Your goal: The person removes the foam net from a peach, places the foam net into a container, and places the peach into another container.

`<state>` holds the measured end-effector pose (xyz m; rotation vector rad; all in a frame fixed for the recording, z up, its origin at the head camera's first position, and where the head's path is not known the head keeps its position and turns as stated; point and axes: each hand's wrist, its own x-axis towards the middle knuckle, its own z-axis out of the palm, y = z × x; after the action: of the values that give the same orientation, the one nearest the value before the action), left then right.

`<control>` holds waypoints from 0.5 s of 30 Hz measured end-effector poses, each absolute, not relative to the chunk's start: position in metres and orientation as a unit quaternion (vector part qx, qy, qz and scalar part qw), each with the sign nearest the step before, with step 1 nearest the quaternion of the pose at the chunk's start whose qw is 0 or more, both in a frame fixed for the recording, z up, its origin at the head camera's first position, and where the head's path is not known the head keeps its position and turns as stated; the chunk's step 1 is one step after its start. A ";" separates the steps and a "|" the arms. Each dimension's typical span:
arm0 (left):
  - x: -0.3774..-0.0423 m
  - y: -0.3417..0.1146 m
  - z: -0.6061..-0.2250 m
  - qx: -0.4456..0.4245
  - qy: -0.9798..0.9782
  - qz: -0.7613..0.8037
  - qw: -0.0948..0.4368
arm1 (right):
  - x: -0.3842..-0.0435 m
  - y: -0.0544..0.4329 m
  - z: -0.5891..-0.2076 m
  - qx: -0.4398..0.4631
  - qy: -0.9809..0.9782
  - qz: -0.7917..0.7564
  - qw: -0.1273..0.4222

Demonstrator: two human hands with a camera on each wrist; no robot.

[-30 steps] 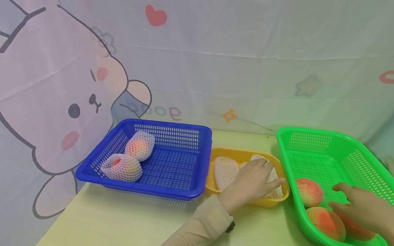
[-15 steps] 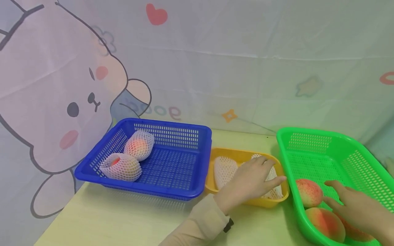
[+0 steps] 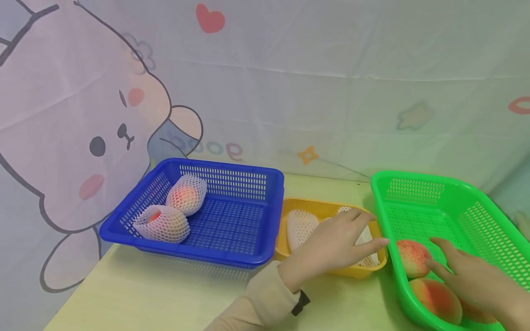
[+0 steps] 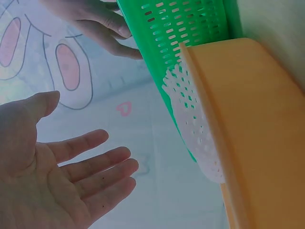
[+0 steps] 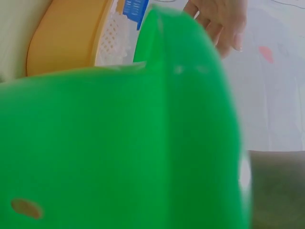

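Observation:
My left hand [image 3: 337, 241] hovers over the yellow basket [image 3: 331, 202], palm down; the left wrist view shows its fingers spread with nothing in them. Beneath and beside it lie white foam net sleeves [image 3: 301, 225]. Inside the green basket [image 3: 383, 216], my right hand [image 3: 476, 278] reaches over several peaches, thumb and index finger apart. Its fingertips overlap the edge of the farthest peach [image 3: 410, 257]. Nearer sit a second peach [image 3: 439, 301] and a third [image 3: 476, 315], partly hidden by the hand. In the right wrist view the basket's green wall [image 5: 119, 143] covers most of the scene.
A blue basket [image 3: 223, 259] stands on the left with two net-wrapped peaches, one at the back [image 3: 186, 195] and one in front [image 3: 163, 225]. The pale table [image 3: 165, 294] runs along the front. A printed cloth [image 3: 298, 69] hangs behind.
My right hand has moved left in the green basket, toward the farthest peach. My left hand has stayed above the yellow basket, with its forearm drifting slightly left.

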<state>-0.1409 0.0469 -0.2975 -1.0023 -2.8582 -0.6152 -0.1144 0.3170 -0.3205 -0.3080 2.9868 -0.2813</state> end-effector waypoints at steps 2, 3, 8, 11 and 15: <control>-0.139 0.046 -0.297 -0.331 -0.924 -0.188 0.030 | -0.115 0.316 -0.321 -0.101 0.988 -0.095 0.064; -0.138 0.045 -0.297 -0.334 -0.924 -0.183 0.033 | -0.115 0.315 -0.321 -0.102 0.988 -0.096 0.065; -0.134 0.041 -0.297 -0.342 -0.923 -0.171 0.036 | -0.115 0.310 -0.319 -0.101 0.988 -0.099 0.068; -0.131 0.037 -0.298 -0.340 -0.924 -0.172 0.035 | -0.114 0.307 -0.318 -0.101 0.988 -0.099 0.064; -0.127 0.030 -0.300 -0.335 -0.925 -0.172 0.042 | -0.113 0.302 -0.317 -0.099 0.989 -0.097 0.055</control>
<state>-0.1272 0.0299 -0.2998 -1.0264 -2.8313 -0.5256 -0.1133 0.3020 -0.3168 -0.3004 3.0026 -0.2939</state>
